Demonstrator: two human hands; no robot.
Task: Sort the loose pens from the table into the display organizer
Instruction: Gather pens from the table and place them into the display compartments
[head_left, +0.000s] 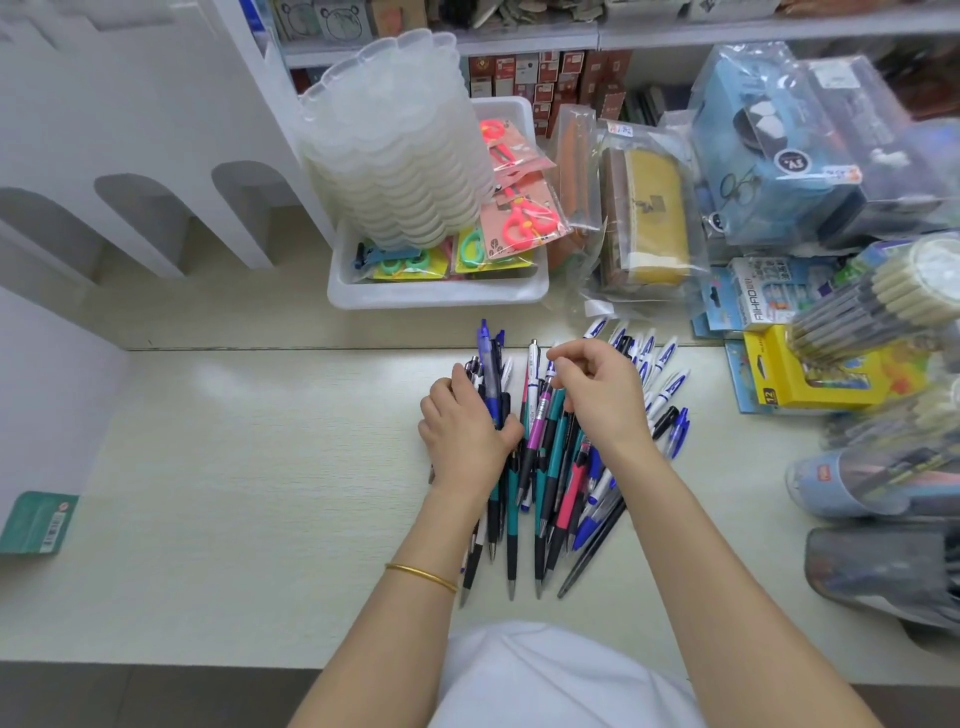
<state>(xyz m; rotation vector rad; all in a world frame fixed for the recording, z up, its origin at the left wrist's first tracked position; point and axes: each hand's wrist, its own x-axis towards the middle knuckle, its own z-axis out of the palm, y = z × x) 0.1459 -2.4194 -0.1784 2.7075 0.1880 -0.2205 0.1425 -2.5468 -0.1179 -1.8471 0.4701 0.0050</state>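
Observation:
A heap of loose pens (550, 483), teal, blue, pink, black and white, lies on the pale table (260, 467) in front of me. My left hand (465, 431) grips a bunch of dark blue and black pens (491, 374) standing out above its fingers. My right hand (597, 395) hovers over the heap with its fingers curled; its fingertips are at the top of a purple pen (543, 410). More white and blue pens (660, 374) lie past my right hand. A stack of clear scalloped organizer trays (395, 140) stands in a white bin (436, 293) behind the pens.
Packaged scissors (519, 208) fill the white bin. Bagged pencil cases (644, 218), boxed goods (779, 156) and pen tubs (883, 306) crowd the right side. A white arched rack (130, 156) stands at the left, a green packet (36, 522) near the left edge.

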